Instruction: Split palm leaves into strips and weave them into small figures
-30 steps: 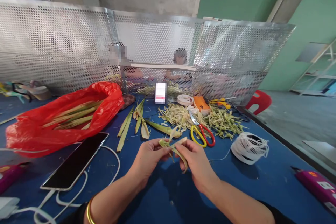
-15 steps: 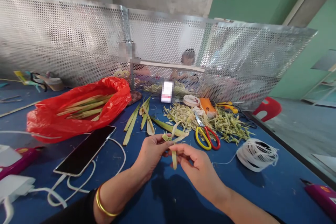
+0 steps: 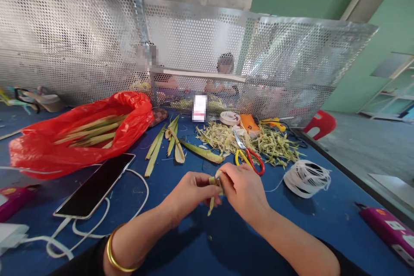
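Above the blue table, my left hand (image 3: 194, 192) pinches a pale green leaf strip (image 3: 211, 206), its narrow end hanging below the fingers. Close against it, my right hand (image 3: 244, 187) is closed with its fingertips on the same leaf piece near the top; those fingertips partly hide the folded part. Just beyond my right hand lie scissors (image 3: 259, 163) with one red and one yellow handle. A thick green leaf (image 3: 207, 154) and several loose leaf strips (image 3: 155, 152) lie past my left hand. White cord (image 3: 306, 180) is wound in a roll to the right.
At left, a red plastic bag (image 3: 80, 155) holds long leaves, with a phone (image 3: 97, 186) and white cable before it. Shredded leaf (image 3: 216, 138) piles up behind the scissors. A perforated metal screen (image 3: 200, 39) closes the back, people beyond it. A purple tool (image 3: 386, 228) lies right.
My right hand has moved up and over the top of the leaf piece, and the pale ends that stuck out there are now mostly hidden. The view has shifted slightly.
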Available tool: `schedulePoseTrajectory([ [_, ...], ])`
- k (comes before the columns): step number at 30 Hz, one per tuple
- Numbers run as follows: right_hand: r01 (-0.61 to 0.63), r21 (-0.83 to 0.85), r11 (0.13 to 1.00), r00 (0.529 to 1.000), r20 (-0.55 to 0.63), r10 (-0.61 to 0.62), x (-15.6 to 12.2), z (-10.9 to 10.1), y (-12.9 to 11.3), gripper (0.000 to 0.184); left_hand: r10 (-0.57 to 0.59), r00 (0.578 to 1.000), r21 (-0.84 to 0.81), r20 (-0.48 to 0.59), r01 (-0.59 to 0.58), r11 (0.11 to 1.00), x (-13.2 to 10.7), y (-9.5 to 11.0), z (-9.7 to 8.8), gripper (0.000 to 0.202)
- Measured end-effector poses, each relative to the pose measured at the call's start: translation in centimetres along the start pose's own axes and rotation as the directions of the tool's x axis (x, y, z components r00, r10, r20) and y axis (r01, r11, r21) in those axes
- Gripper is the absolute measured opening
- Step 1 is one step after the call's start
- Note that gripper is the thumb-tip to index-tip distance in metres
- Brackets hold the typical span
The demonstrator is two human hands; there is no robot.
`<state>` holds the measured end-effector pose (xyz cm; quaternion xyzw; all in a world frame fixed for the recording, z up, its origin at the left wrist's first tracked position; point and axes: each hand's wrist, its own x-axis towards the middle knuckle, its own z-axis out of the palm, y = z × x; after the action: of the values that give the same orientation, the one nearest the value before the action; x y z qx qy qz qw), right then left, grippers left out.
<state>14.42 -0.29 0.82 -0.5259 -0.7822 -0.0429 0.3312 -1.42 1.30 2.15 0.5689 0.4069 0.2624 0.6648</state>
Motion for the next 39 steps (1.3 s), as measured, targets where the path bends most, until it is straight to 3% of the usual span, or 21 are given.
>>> schedulePoseTrajectory([
  [7,-0.326,0.188,0.926,0.940,0.166,0.298,0.1,0.7,0.0,0.019,0.079,0.990,-0.041,-0.120,-0.085,0.996,0.7,-1.9,0.4,0.014],
  [13,-0.382,0.274,0.882,0.923,0.154,0.352,0.0,0.9,0.0,0.018,0.019,0.976,-0.175,-0.219,-0.058,0.983,0.4,-1.2,0.9,0.026],
  [17,-0.448,0.452,0.772,0.894,0.230,0.384,0.3,0.3,0.3,0.019,0.021,0.959,-0.172,-0.281,-0.072,0.983,0.5,-0.8,0.2,0.020],
  [19,-0.448,0.495,0.745,0.894,0.256,0.368,0.6,-0.4,0.4,0.019,0.013,0.952,-0.203,-0.306,-0.079,0.976,0.5,-0.6,-0.2,0.019],
  [24,-0.396,0.495,0.774,0.915,0.279,0.290,1.3,-2.3,0.6,0.013,0.012,0.956,-0.224,-0.293,-0.081,0.971,0.5,-0.3,-0.8,0.017],
  [30,-0.368,0.701,0.611,0.912,0.401,0.090,1.4,-2.5,1.1,0.013,0.003,0.969,-0.223,-0.249,-0.061,0.973,0.6,-0.7,-0.8,0.016],
  [36,-0.243,0.729,0.640,0.964,0.254,0.077,1.3,-1.8,0.8,0.012,0.013,0.971,-0.194,-0.239,-0.060,0.979,0.8,-0.9,-0.7,0.022],
  [39,-0.276,0.724,0.632,0.961,0.224,0.164,1.2,-1.5,0.5,0.010,0.034,0.965,-0.166,-0.259,-0.080,0.983,0.9,-1.1,-0.5,0.025],
])
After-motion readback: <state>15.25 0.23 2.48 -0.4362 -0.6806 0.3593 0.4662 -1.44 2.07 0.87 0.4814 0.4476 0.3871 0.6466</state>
